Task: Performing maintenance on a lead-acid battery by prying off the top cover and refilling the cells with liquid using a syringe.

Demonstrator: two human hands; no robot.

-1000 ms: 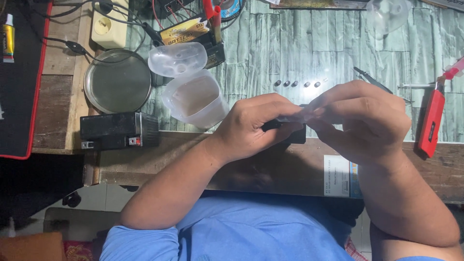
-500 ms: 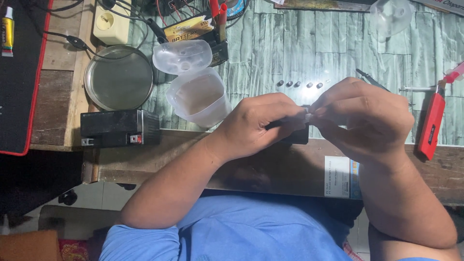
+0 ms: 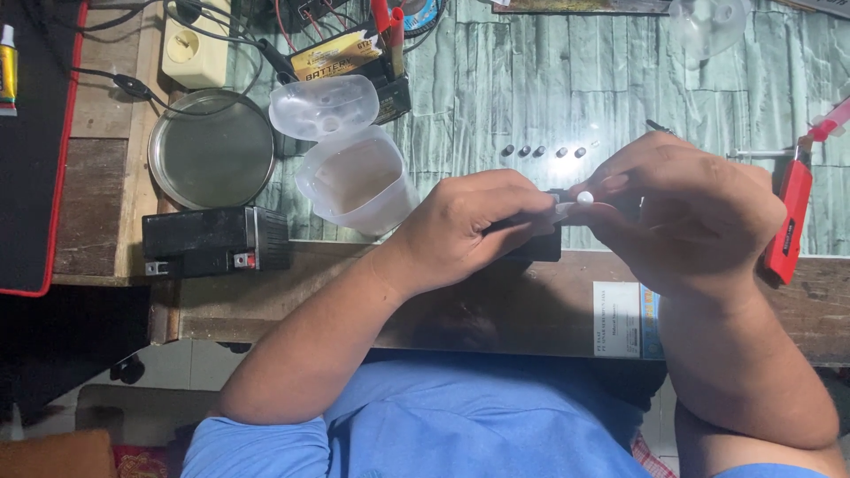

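Left hand [image 3: 469, 226] curled tight round a small dark block-shaped part [image 3: 531, 241], steadying it at bench edge; right hand [image 3: 686, 217] at three o'clock of it, fingertips pinched on a tiny white bead-like piece [image 3: 584, 197] — brought close, likely for fitting; row of small dark screws [image 3: 542, 151] at twelve o'clock; clear plastic tub [image 3: 354, 181] at ten; red-handled tool [image 3: 786, 221] far at three.

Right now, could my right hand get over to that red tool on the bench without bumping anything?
Probably yes. The right hand sits just left of the red tool, with bare tabletop between them, though its fingers are pinching a small white bead.
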